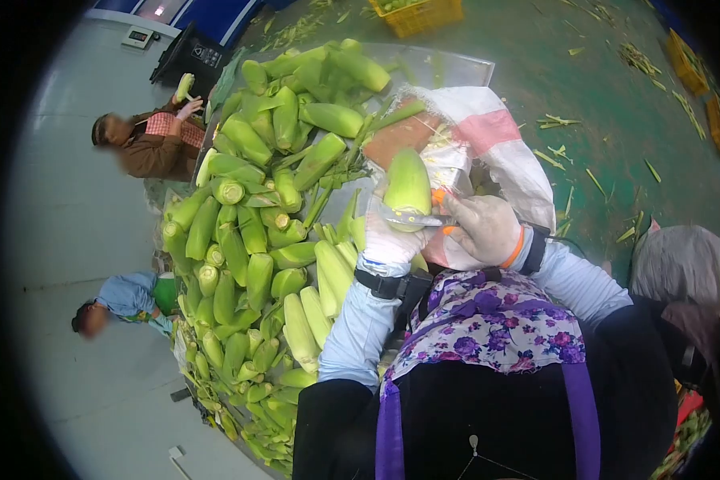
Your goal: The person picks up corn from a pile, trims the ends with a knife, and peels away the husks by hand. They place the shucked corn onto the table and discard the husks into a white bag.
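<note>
In front of my body I hold a green ear of corn (408, 180) with the husk on. My gloved left hand (390, 238) is closed around its lower end. My gloved right hand (486, 228) grips a knife (420, 218) with an orange handle, and its blade lies across the corn's lower end. Part of the left fingers is hidden behind the corn and blade. Just left of my hands lie paler, peeled-looking ears (300, 324). Behind the corn are a brown block (404, 132) and a white and pink woven sack (488, 132).
A large heap of unpeeled corn (248, 232) covers the table to the left. Two people stand across it; one (156, 144) holds up an ear, the other (128, 300) wears blue sleeves. Yellow crates (416, 16) and husk scraps (556, 122) are on the green floor.
</note>
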`<state>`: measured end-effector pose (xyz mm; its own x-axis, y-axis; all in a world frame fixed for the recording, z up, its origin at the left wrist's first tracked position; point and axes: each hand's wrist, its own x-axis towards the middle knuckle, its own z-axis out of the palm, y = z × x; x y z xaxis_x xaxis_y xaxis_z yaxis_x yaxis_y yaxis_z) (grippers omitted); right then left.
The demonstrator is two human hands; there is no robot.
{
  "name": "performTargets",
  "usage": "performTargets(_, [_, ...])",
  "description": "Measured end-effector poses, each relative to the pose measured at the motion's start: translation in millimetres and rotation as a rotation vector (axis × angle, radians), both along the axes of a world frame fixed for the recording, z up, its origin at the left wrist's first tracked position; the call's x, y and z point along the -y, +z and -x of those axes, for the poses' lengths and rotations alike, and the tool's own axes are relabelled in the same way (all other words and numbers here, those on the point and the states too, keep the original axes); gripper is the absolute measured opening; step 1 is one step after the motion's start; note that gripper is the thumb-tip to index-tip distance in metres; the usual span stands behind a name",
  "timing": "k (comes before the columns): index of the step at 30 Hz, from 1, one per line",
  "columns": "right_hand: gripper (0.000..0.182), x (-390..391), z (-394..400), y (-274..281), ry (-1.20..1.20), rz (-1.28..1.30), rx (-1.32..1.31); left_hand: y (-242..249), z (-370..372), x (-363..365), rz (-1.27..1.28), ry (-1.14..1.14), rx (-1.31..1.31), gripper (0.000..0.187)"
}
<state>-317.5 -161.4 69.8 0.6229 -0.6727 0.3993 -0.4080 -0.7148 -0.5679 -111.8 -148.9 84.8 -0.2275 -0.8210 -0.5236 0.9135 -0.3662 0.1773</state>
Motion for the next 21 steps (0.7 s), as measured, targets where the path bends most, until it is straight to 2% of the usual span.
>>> performTargets(4, [0.055,-9,12,3,-0.040,0.001,-0.047,-23,12,-13,-0.005,0.016,0.010,0.049])
performTargets(7, [0.052,-18,15,0,-0.093,-0.010,-0.002,14,44,-23,-0.250,0.093,0.143,0.053])
performTargets(11, [0.049,-25,22,-1,-0.087,-0.042,0.053,-3,54,-37,-0.158,0.072,0.176,0.055])
performTargets(14, [0.047,-26,31,-4,0.009,-0.017,0.025,-17,41,-45,-0.140,0.036,0.171,0.053])
performTargets(17, [0.046,-10,35,-11,-0.098,-0.006,0.010,-15,23,-67,-0.033,-0.043,0.246,0.058])
performTargets(20, [0.046,0,36,-12,-0.128,-0.004,0.051,-11,10,-85,0.079,-0.210,0.040,0.066])
performTargets(21, [0.047,-1,34,-9,-0.126,-0.031,0.063,-8,8,-90,0.046,-0.173,0.029,0.072])
